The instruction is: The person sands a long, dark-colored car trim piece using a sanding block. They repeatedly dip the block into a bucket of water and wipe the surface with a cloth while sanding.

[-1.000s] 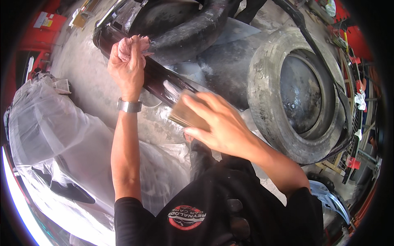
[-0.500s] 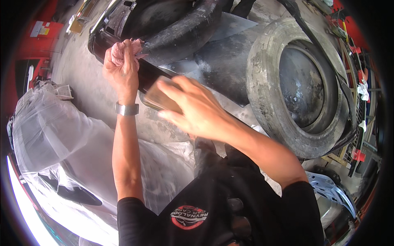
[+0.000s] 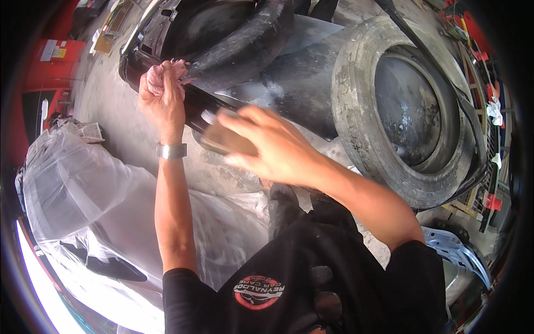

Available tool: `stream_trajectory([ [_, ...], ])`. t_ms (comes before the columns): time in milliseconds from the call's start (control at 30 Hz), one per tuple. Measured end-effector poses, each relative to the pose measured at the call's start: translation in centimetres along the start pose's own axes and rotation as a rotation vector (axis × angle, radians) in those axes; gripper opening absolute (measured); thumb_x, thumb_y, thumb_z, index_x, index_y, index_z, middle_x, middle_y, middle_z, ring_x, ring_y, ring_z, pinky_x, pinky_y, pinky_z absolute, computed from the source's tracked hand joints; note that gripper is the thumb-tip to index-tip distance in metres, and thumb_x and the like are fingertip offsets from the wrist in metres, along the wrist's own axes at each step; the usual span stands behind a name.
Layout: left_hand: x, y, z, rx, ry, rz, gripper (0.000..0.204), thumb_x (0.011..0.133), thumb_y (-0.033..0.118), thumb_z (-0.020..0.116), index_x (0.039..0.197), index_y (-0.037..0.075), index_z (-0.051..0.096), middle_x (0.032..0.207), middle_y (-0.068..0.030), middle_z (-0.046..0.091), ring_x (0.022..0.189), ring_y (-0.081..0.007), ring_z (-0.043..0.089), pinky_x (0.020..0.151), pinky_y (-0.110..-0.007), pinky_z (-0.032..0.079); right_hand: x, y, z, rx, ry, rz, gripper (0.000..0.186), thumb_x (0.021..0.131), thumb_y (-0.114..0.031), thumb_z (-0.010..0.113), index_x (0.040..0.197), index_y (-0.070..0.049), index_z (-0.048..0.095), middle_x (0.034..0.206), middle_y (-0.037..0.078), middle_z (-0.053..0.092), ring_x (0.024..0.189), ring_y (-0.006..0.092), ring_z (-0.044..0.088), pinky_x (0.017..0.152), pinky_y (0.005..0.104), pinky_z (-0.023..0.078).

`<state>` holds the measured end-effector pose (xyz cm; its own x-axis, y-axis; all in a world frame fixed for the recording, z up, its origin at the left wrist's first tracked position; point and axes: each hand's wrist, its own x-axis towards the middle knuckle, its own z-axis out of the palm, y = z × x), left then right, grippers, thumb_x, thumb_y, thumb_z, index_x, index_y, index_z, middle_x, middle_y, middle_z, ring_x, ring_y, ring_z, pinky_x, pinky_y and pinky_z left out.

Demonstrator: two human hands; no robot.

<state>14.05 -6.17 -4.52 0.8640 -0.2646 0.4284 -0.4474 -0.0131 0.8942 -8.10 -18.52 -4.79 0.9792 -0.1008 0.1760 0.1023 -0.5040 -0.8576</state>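
Head view, work in hand: a long dark strip (image 3: pixel 201 107) appears to be being rubbed down with a block (image 3: pixel 229 139); this is judged from the pose alone.
Strip: it is set slantwise beyond the person's body, just below a curved black tyre (image 3: pixel 239 53); its surface is smooth, near-black with a maroon tint, and glossy. Its lower right part is hidden by the right hand and arm.
Left hand: a crumpled pink cloth (image 3: pixel 167 79), soft and rough-edged, is gripped by the bent fingers of the left hand (image 3: pixel 164 111) over the strip's upper left part. Whether the strip is pinched too cannot be told. A grey metallic watch (image 3: pixel 171 151) is worn on the wrist.
Right hand: the tan, brick-shaped block is grasped between the thumb and fingers of the right hand (image 3: pixel 272 147); both are blurred, and firm contact with the strip cannot be confirmed.
Next move: a flat block face, even pressure and a well-braced strip would seem to be called for.
Right side: a worn grey tyre (image 3: pixel 353 83) is seen, its round opening filled by a scuffed dark disc (image 3: pixel 406 106).
Left side: wrinkled, translucent plastic sheeting (image 3: pixel 100 186) is draped over a bulky form.
Floor: rough, pale grey concrete (image 3: pixel 114 103) is shown.
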Motion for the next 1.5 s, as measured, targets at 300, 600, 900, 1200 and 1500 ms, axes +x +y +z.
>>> stream_trajectory([
  [300,-0.1,0.9,0.5,0.116,-0.018,0.039,0.017,0.107,0.016,0.071,0.105,0.0,0.065,0.095,-0.0146,0.082,0.072,-0.0106,0.074,0.051,-0.022,0.051,-4.9,0.4,-1.7,-0.013,0.009,0.078,0.073,0.092,-0.03,0.085,0.155,-0.008,0.056,0.145,0.025,0.056,0.13,0.0423,0.061,0.109,0.046,0.051],
  [600,-0.3,1.1,0.4,0.078,0.003,-0.007,0.017,0.107,0.016,0.071,0.106,0.0,0.065,0.096,-0.0134,0.082,0.08,-0.0111,0.077,0.054,-0.021,0.053,-4.9,-0.1,-0.9,-0.112,0.082,-0.023,0.067,0.092,-0.028,0.082,0.147,0.001,0.058,0.126,0.026,0.059,0.113,0.0452,0.063,0.097,0.0512,0.053],
  [900,-0.3,0.8,0.7,0.051,0.017,0.055,0.015,0.105,0.012,0.074,0.106,0.001,0.065,0.093,-0.0124,0.082,0.067,-0.0073,0.069,0.05,-0.021,0.049,-5.0,0.2,-1.2,-0.145,0.067,-0.075,0.067,0.092,-0.028,0.082,0.147,0.001,0.057,0.13,0.03,0.058,0.112,0.0461,0.061,0.096,0.0518,0.053],
  [1200,-0.2,1.2,0.6,0.024,0.024,-0.009,0.016,0.105,0.013,0.074,0.103,0.0,0.064,0.093,-0.0133,0.082,0.062,-0.0058,0.066,0.05,-0.02,0.049,-3.3,-0.5,-1.0,-0.082,0.022,0.02,0.067,0.093,-0.029,0.082,0.148,0.0,0.057,0.133,0.026,0.058,0.118,0.0449,0.061,0.102,0.0506,0.051],
  [1500,-0.1,0.8,0.1,0.042,0.022,-0.018,0.016,0.105,0.013,0.074,0.102,0.0,0.064,0.095,-0.014,0.082,0.066,-0.0074,0.069,0.05,-0.02,0.05,-4.0,0.1,-1.0,-0.106,0.071,-0.075,0.069,0.091,-0.027,0.083,0.148,-0.001,0.055,0.128,0.027,0.058,0.112,0.0449,0.061,0.097,0.0533,0.052],
])
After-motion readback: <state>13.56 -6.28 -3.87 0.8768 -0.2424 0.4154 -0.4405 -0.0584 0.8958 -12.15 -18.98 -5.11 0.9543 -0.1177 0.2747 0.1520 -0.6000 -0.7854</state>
